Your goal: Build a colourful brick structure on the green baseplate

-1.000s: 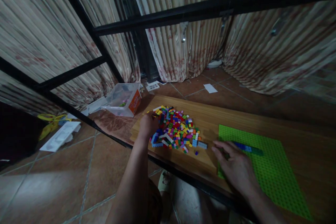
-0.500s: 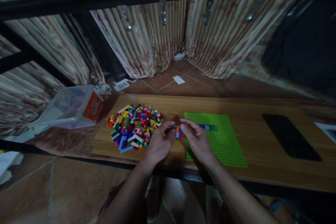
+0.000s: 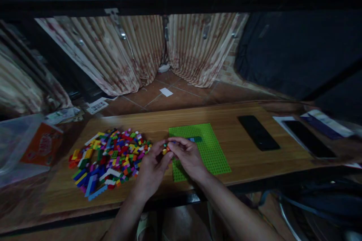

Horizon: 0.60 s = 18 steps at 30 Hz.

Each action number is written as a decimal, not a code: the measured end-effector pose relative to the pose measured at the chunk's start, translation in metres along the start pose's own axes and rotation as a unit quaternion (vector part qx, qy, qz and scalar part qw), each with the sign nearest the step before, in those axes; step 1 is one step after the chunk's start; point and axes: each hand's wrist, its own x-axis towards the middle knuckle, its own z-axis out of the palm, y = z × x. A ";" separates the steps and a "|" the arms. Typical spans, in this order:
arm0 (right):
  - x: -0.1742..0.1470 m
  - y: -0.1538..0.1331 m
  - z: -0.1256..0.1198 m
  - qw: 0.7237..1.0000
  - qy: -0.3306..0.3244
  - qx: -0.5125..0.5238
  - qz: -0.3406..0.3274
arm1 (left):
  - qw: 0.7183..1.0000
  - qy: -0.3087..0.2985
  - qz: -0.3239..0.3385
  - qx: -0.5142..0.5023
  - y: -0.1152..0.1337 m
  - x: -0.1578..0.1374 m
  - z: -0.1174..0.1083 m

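Between the fingertips of both hands is a small cluster of toy bricks (image 3: 166, 149), orange and yellow parts showing and the rest covered by fingers. My left hand (image 3: 152, 169) pinches it from the left, beside the brick pile. From the right, my right hand (image 3: 186, 155) closes on the same cluster, over the left part of a green baseplate (image 3: 210, 154). A short row of blue and dark green bricks (image 3: 195, 139) lies on the baseplate, partly hidden behind my right hand. Left of my hands spreads a heap of mixed coloured bricks (image 3: 113, 158).
A clear plastic box (image 3: 19, 147) with an orange label stands at the far left. Right of the baseplate lies a black phone-like slab (image 3: 258, 132). Farther right are another dark slab (image 3: 309, 138) and papers. The wooden board's front edge runs below my forearms.
The camera view has turned to the right, so the board and bricks appear farther left. Both hands stay together on the brick cluster, which now shows yellow and orange parts.
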 end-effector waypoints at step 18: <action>-0.001 -0.017 -0.034 0.979 0.043 0.171 0.097 | 0.987 0.003 -0.040 -0.153 0.014 0.013 0.034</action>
